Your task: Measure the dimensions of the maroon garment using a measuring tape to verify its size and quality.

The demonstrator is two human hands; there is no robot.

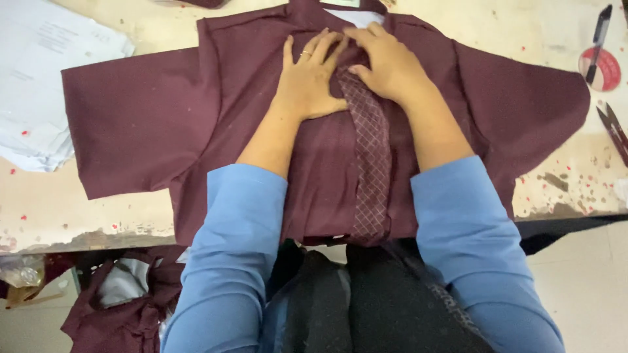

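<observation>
Worn worktable (pixel 39 202) bears a maroon shirt (pixel 144 117) — left hand (pixel 311 78) and right hand (pixel 386 62) press flat, fingers spread, near its collar.

Worn, paint-flecked beige worktable (pixel 575 189), front edge chipped. Pale tiled floor (pixel 589 287) below the table's right end. Maroon cloth heap (pixel 131 307) under its left end. Flat, even light.

both hands, left hand (pixel 309 82) and right hand (pixel 387 62), pressed flat on a maroon short-sleeved fabric shirt (pixel 157 117) with a checked front strip (pixel 370 157), spread across a worn beige table (pixel 39 209), white papers (pixel 39 72) off to the left
</observation>
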